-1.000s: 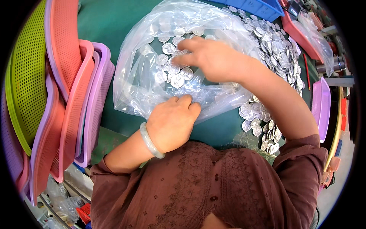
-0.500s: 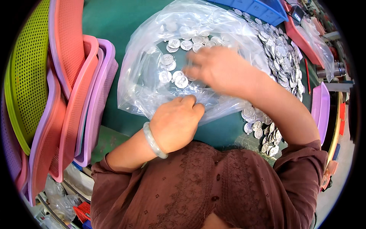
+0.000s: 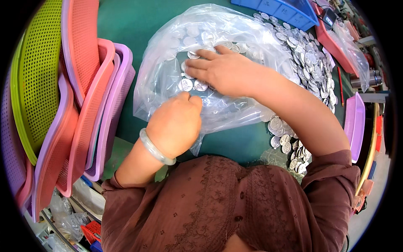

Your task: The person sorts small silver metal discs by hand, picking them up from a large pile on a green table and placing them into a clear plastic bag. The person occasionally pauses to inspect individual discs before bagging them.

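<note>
Head view, work looked partway along by my judgement; a modest lot of silvery medals (image 3: 185,85) lay spread within the outline of a clear plastic bag (image 3: 157,90), which sat loose and rumpled on the green table (image 3: 226,145), unsealed as far as I could see; some of the medals showed plainly, others only hazily through the film; far more stood outside it, in a long heap (image 3: 308,59) off its right side, with a smaller cluster (image 3: 298,161) near the person's right elbow; so the handling seemed well short of finished, the heap being large and the bagged medals not yet gathered close; right hand (image 3: 228,73) was palm down over the bagged medals, fingers (image 3: 197,64) stretched out and slightly apart, covering several, clamped on nothing that I could make out; left hand (image 3: 174,124), with a pale bangle (image 3: 155,148) at its wrist, was curled in at the bag's near edge; fingertips hidden, so I could not tell whether it pinched the plastic; against the frame half a second earlier, the left hand had shifted leftward along that edge, baring a drooping corner of film; the right had reached farther left and hid more medals; the outside heap looked much the same.
</note>
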`<state>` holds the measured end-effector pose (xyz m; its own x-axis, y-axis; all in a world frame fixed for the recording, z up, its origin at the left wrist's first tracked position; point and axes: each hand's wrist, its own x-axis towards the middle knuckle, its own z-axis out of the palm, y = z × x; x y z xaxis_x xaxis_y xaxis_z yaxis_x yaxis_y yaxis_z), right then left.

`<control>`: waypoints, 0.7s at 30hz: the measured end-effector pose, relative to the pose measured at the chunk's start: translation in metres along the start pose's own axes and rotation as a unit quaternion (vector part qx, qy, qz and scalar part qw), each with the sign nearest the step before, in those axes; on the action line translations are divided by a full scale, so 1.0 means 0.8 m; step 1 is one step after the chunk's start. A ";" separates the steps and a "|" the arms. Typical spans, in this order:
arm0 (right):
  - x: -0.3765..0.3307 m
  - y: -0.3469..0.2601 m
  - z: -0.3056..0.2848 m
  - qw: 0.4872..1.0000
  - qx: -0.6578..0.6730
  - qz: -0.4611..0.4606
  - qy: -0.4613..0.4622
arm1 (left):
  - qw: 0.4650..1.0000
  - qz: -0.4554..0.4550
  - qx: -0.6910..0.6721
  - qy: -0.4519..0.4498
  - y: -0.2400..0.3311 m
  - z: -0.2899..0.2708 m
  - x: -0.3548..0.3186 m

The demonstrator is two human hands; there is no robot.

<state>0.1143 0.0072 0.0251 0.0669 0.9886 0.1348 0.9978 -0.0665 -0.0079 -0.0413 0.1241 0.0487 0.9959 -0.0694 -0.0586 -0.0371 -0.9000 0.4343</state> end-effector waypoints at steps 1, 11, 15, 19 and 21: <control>-0.001 0.005 0.001 0.999 -0.011 0.024 -0.028 | 1.000 0.000 -0.003 0.002 -0.004 -0.001 -0.002; -0.014 -0.017 -0.005 0.996 0.042 -0.052 -0.062 | 0.999 0.025 -0.012 0.021 -0.014 -0.007 -0.006; -0.022 -0.004 -0.021 0.989 0.046 -0.015 -0.140 | 0.999 -0.020 -0.024 0.026 -0.017 -0.006 -0.006; 0.014 0.018 -0.040 0.984 0.056 0.020 -0.167 | 0.997 -0.045 -0.022 0.056 -0.010 -0.010 -0.004; 0.027 0.035 -0.020 0.992 0.091 0.049 -0.065 | 0.997 -0.038 -0.015 0.070 -0.007 -0.010 -0.001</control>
<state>0.1441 0.0245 0.0439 0.1523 0.9883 -0.0052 0.9692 -0.1503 -0.1949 -0.0410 0.1330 0.0535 0.9976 0.0604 0.0330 0.0384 -0.8867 0.4607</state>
